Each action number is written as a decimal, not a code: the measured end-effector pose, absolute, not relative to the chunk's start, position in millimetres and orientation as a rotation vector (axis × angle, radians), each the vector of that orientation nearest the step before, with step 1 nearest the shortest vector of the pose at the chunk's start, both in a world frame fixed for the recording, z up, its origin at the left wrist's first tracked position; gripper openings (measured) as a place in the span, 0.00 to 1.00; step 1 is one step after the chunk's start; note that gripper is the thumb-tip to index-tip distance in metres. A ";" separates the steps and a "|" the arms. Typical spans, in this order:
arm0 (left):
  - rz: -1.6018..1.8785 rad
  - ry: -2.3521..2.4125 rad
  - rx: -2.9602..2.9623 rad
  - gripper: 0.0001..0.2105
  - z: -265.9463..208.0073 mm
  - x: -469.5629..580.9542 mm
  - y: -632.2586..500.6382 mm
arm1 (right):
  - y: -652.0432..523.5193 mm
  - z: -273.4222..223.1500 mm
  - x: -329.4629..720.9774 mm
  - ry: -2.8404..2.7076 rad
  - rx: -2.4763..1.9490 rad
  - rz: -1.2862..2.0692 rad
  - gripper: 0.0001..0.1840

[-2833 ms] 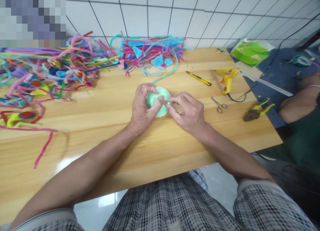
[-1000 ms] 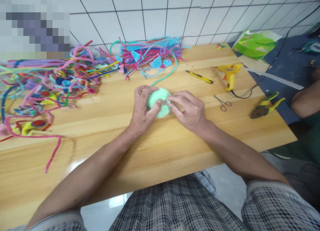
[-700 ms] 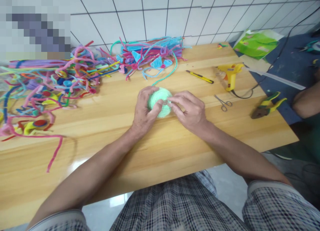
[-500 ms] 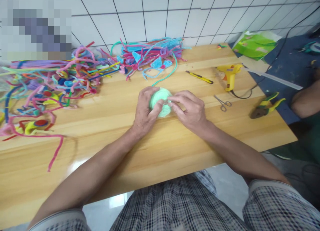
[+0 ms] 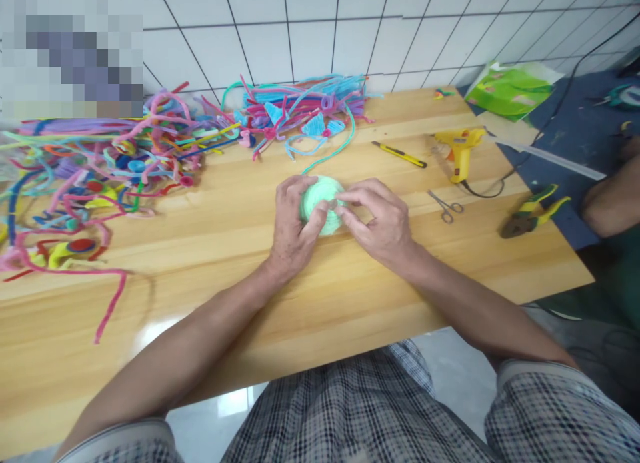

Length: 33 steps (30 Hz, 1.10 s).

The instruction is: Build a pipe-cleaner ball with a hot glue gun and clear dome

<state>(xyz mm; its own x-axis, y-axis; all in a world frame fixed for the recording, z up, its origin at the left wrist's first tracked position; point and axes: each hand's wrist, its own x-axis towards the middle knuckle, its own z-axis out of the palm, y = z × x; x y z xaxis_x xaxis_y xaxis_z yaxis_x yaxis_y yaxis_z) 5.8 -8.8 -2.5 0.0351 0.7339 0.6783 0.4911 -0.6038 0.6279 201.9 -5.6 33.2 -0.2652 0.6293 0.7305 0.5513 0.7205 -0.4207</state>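
Note:
A pale green coil (image 5: pixel 320 199) of wound pipe cleaner, round like a disc, sits at the middle of the wooden table. My left hand (image 5: pixel 295 229) is closed around its left side, with the thumb laid across the front. From the right, my right hand (image 5: pixel 377 216) pinches at the coil with thumb and forefinger, close to the left thumb tip. What exactly lies between those fingertips is too small to make out. A darker green pipe cleaner (image 5: pixel 327 157) runs from behind the coil up to the pile at the back.
Bundled pipe cleaners (image 5: pixel 310 96) lie against the tiled wall, with a tangled heap (image 5: pixel 100 183) at left. To the right are a utility knife (image 5: pixel 399 155), yellow glue gun (image 5: pixel 459 153), scissors (image 5: pixel 446 207), pliers (image 5: pixel 533 213) and a green bag (image 5: pixel 515 89). Another person's arm (image 5: pixel 613 199) shows at far right.
Both hands keep nearly the same place on the coil. The coil seems slightly turned or tilted between the fingers; little else differs.

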 end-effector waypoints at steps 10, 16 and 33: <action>1.348 1.204 2.141 0.24 10.0 -12.6 4.3 | -6.5 35.1 203.8 -1.958 -0.941 0.094 0.05; 1.202 1.177 2.059 0.19 26.4 -22.6 10.0 | -11.9 36.9 200.3 -1.988 -0.875 0.066 0.05; 1.225 1.185 1.979 0.28 23.0 -20.2 7.6 | -14.2 34.8 197.0 -1.919 -0.976 0.224 0.02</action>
<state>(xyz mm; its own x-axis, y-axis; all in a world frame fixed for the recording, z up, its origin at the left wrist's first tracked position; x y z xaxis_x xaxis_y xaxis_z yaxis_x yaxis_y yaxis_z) -20.2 7.6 23.0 0.2065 0.8774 0.4331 0.4037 -0.4796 0.7792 197.0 -14.2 34.8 -0.2423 0.7093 0.6620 0.5379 0.6660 -0.5168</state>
